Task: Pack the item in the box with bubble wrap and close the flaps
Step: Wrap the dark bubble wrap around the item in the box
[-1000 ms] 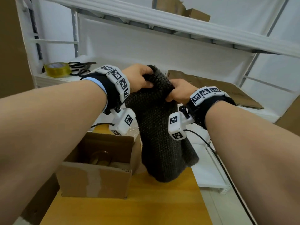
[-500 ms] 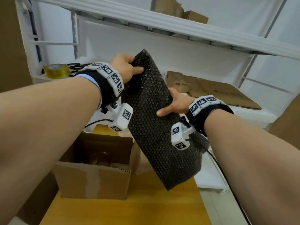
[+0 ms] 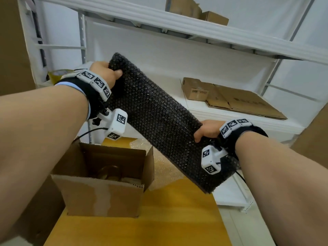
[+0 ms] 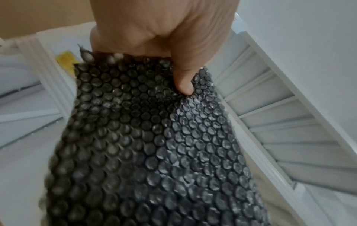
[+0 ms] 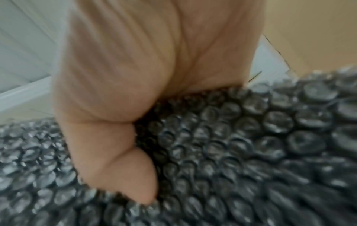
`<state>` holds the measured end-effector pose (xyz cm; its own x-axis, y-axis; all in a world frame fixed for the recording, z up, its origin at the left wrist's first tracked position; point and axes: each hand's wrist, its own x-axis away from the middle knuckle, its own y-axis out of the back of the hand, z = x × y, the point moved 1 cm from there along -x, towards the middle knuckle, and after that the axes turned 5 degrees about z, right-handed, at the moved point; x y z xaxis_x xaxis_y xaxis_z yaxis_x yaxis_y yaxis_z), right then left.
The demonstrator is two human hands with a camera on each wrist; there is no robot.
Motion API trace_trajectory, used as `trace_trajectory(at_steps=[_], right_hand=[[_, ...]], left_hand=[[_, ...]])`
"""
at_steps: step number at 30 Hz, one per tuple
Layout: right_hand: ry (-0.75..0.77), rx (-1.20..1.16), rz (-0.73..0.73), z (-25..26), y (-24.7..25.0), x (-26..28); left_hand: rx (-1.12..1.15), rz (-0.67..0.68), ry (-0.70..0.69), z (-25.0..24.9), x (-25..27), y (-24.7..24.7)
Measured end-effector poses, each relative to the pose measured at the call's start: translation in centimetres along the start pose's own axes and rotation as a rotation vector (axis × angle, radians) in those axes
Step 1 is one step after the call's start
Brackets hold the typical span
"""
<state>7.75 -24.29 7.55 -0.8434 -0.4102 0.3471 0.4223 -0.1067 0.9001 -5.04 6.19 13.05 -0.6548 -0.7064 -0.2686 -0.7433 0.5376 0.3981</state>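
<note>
A sheet of dark bubble wrap (image 3: 156, 119) is held up in the air, stretched on a slant between two hands above a yellow wooden bench (image 3: 159, 219). The left hand (image 3: 104, 72) grips the sheet's upper corner, its fingers (image 4: 183, 82) curled over the edge with the thumb pressed into the bubbles; the right hand (image 3: 207, 130) pinches the sheet's far side edge lower down, thumb on the near face and the fingers (image 5: 123, 168) wrapped round behind. Below the left fingers an open cardboard box (image 3: 104, 183) stands on the bench with its flaps up, and a round item (image 3: 110, 173) lies inside it, too shadowed to make out. Just beyond the box, beneath the hanging sheet, a piece of clear bubble wrap (image 3: 163, 167) lies on the bench. Behind the fingers rises a white metal shelf unit (image 3: 195, 34) against a white wall: flattened cardboard (image 3: 230, 98) rests on the shelf past the right fingers, small cartons (image 3: 195, 11) stand on the upper shelf, and a roll of yellowish tape (image 3: 56, 75) sits on the shelf to the left of the left wrist. Large brown cardboard panels (image 3: 12, 41) stand at the far left edge of the head view
</note>
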Motion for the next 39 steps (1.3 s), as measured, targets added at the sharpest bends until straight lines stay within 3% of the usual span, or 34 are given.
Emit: trace_trajectory(at_steps=[5,13,18,20,25,29,31,35,37,39], right_hand=[[-0.064,0.056,-0.010,-0.1,0.1,0.3],[0.059,0.063,-0.070,0.8,0.9,0.4],[0.046,0.164,-0.208,2.3,1.0,0.2],[0.083,0.170,-0.246,3.0,0.8,0.2],[0.116,0.092,-0.290,3.9,0.2,-0.9],[0.116,0.007,-0.320,4.0,-0.9,-1.7],[0.122,-0.004,-0.334,4.2,-1.2,-1.9],[0.131,-0.008,-0.324,4.8,-1.6,-1.9],[0.146,-0.006,-0.325,5.0,-1.6,-1.9],[0.160,0.007,-0.325,5.0,-1.7,-1.9]], left_hand=[[-0.061,0.056,0.008,0.6,0.4,-1.3],[-0.167,0.121,-0.058,1.9,0.5,-1.4],[-0.370,-0.001,0.091,4.0,1.0,-1.6],[-0.406,0.022,0.148,4.5,2.1,-1.9],[-0.579,0.606,0.118,5.6,6.5,-4.3],[-0.544,1.114,0.185,7.1,10.2,-5.5],[-0.677,1.286,0.171,7.6,11.4,-6.3],[-1.029,1.442,0.053,7.8,13.8,-8.8],[-1.200,1.405,-0.045,8.0,14.4,-9.6],[-1.178,1.283,-0.104,8.0,14.5,-10.0]])
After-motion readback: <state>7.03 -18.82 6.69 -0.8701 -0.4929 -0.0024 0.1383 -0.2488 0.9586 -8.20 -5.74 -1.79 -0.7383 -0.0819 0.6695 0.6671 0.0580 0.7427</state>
